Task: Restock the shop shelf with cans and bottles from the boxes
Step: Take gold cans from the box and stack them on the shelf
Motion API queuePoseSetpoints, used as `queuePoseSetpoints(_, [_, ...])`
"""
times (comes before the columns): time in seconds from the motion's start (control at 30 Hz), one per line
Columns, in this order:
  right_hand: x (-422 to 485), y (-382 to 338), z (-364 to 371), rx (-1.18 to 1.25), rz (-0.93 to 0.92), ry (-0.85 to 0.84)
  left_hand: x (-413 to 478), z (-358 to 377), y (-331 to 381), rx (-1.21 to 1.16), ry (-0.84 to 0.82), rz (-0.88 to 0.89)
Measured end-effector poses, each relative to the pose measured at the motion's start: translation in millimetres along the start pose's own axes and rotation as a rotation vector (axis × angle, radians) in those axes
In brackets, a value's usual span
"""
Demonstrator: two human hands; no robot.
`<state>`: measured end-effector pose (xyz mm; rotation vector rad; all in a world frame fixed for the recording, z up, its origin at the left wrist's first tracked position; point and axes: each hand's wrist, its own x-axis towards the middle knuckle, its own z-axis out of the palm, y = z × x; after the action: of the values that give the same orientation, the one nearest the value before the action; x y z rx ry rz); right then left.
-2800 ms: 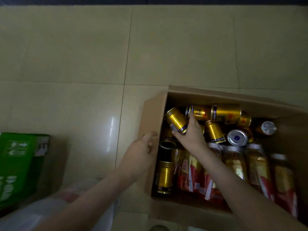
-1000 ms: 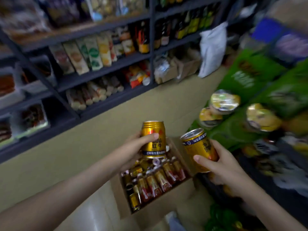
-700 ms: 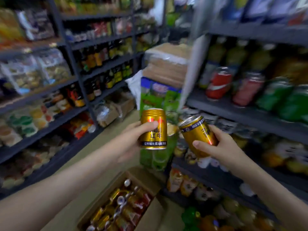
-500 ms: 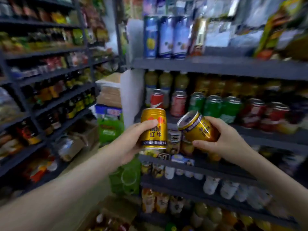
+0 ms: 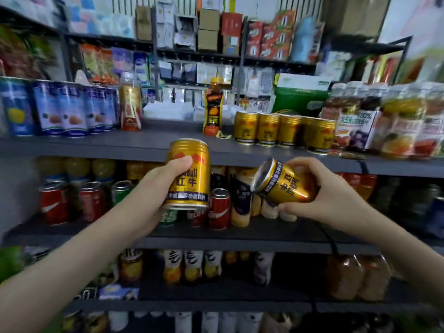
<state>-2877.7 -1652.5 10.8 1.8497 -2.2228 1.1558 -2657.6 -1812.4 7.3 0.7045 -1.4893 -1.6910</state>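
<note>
Left hand: wrapped round the left can, thumb laid across the front, fingers hidden behind it.
Left can: held upright at centre frame, in front of the top shelf edge, not set down.
Right hand: closed on the right can, fingers over the top side, thumb underneath.
Right can: held tilted right of centre, lid turned to the upper left, level with the middle shelf.
Gap: the two cans are kept near each other, not touching.
Gold row: matching cans stood upright on the top shelf, right of centre, above the right can.
Orange bottle: stood upright just left of the gold row.
Blue cans: lined up at the upper left on the top shelf.
Red cans: stood on the middle shelf, partly hidden behind the left can.
Lower shelf: bottles seen at the bottom of the frame, labels too blurred to read.
</note>
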Motion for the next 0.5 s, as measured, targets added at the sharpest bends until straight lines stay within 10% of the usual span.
queuePoseSetpoints(0.2, [56.5,21.5,-62.3,-0.163,-0.138,0.044,24.7,34.8,13.8,0.043,-0.053,0.072])
queuePoseSetpoints(0.5, [168.4,30.7,-107.2,-1.043,-0.269,-0.279,91.0,55.2,40.3,0.033,-0.136,0.160])
